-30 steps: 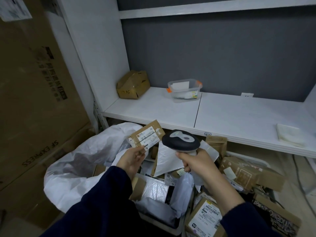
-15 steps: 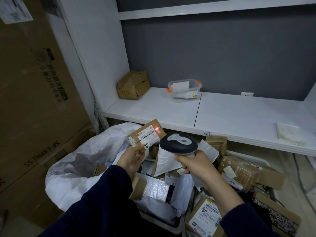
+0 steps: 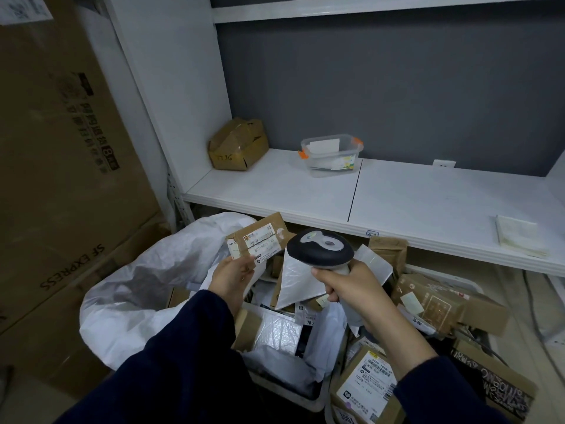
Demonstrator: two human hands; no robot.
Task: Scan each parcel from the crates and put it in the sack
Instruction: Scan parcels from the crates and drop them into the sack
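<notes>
Head view: we hold a small flat brown cardboard parcel (image 3: 260, 240) with a white shipping label above the pale plastic crate (image 3: 284, 391), beside the mouth of the crumpled white plastic sack (image 3: 137, 286). Our left hand (image 3: 234, 275) pinches its lower corner. Our right hand (image 3: 351, 289) is wrapped round the grip of the black-and-grey handheld scanner (image 3: 319, 249), whose head sits just right of the parcel. We judge scanning is in hand; next the parcel must swing left and drop into the sack. The label's print is too blurred to read. The tall brown carton (image 3: 76, 179) at left reads "SF EXPRESS".
</notes>
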